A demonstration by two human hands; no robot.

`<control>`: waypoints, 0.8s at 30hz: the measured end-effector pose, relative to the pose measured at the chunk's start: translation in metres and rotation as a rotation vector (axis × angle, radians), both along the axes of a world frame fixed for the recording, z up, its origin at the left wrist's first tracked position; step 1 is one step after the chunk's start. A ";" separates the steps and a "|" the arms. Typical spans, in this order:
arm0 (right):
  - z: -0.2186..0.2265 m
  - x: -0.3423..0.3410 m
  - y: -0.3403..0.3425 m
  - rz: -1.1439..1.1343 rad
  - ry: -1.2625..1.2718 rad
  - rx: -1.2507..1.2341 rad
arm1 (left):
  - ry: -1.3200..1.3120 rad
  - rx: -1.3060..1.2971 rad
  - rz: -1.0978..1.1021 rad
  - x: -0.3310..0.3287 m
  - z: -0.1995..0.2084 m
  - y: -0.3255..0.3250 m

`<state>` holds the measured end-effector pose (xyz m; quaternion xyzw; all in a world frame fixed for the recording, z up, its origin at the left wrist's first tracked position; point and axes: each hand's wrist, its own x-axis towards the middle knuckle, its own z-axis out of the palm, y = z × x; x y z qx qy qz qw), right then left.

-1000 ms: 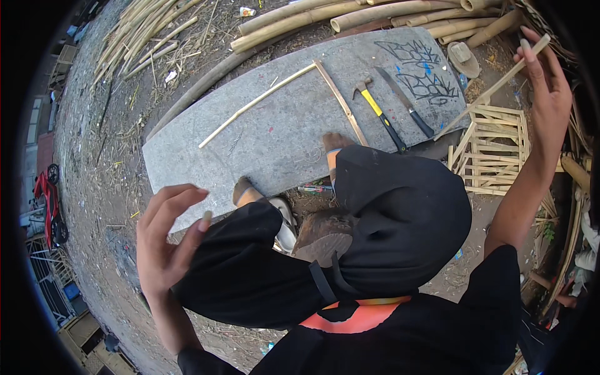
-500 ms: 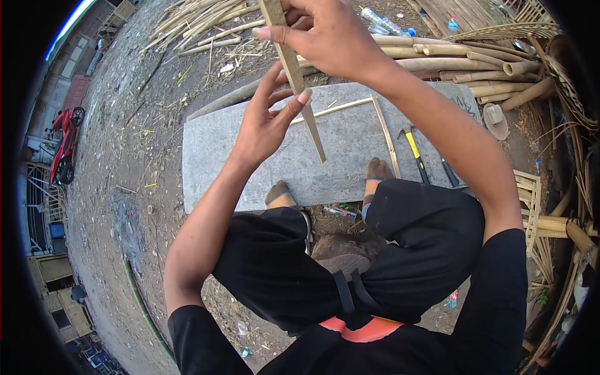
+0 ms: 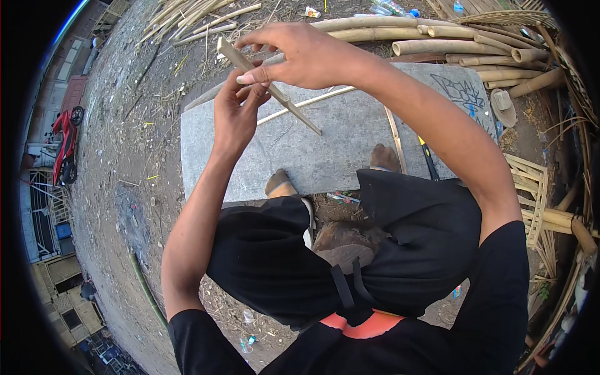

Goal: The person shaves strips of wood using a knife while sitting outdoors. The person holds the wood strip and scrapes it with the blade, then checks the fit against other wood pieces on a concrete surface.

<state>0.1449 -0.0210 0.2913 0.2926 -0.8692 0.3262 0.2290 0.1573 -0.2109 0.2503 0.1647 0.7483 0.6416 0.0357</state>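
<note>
A split bamboo strip (image 3: 289,107) slants over the grey slab, its upper end toward the far left and its lower end pointing down at the slab. My left hand (image 3: 236,115) pinches it around the middle between thumb and fingers. From above, my right hand (image 3: 300,56) straddles its upper part, thumb on the near side and fingers curved over the far side. Beneath, thin bamboo strips lie on the slab (image 3: 219,156): a pale one (image 3: 322,98) runs crosswise, another strip (image 3: 395,139) runs toward me. A hammer's yellow and black handle (image 3: 429,160) shows beside my right forearm, which hides its head.
My feet (image 3: 279,184) rest against the slab's near edge. Thick bamboo poles (image 3: 431,47) are piled behind it, with plastic bottles (image 3: 390,7) beyond. Cut bamboo (image 3: 187,15) lies at the far left. A slatted bamboo piece (image 3: 526,197) stands at the right.
The strip has come lower and to the left and tilts more. My right hand has dropped toward my left hand, which has shifted left. My right forearm now covers the hammer head.
</note>
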 end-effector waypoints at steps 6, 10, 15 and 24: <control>-0.043 0.034 0.109 -0.213 -0.360 -0.061 | 0.125 -0.013 0.087 0.005 0.018 -0.011; -0.212 0.120 0.249 -0.820 -0.741 0.072 | 0.021 0.209 0.083 0.005 0.015 0.001; -0.285 0.211 0.305 -1.261 -0.815 0.319 | -0.029 0.447 0.112 0.005 0.010 -0.003; -0.321 0.245 0.313 -1.308 -1.009 0.439 | 0.006 0.635 0.309 0.003 0.030 -0.019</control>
